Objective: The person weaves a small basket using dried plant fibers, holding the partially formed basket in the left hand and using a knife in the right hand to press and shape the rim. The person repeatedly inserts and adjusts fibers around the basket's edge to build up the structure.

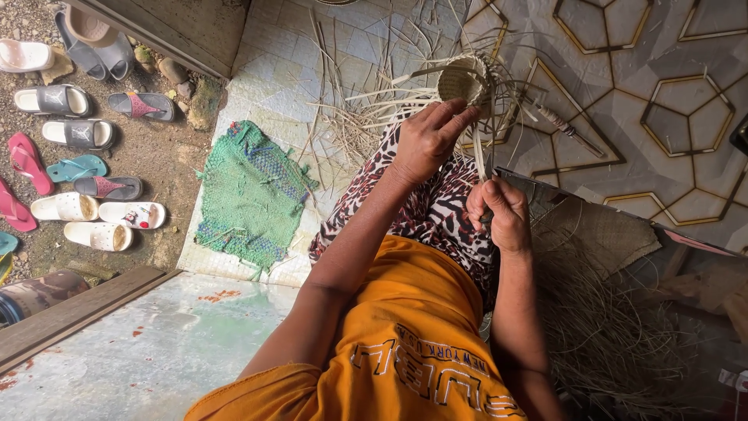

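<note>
A small half-woven straw basket (pixel 464 79) sits past my knee, with loose pale strands sticking out around it. My left hand (pixel 427 140) rests at the basket's near edge, fingers pinching a strand beside its rim. My right hand (pixel 499 212) is closed on a thin pale strand (pixel 481 160) that runs up toward the basket. Both hands work over my lap, which is covered by patterned cloth (pixel 436 210).
A green woven mat (pixel 249 195) lies on the tiled floor at left. Several sandals and slippers (pixel 74 132) sit on the ground outside the step. A heap of dry straw (pixel 608 335) lies at right. A thin stick-like tool (pixel 562 125) lies beyond the basket.
</note>
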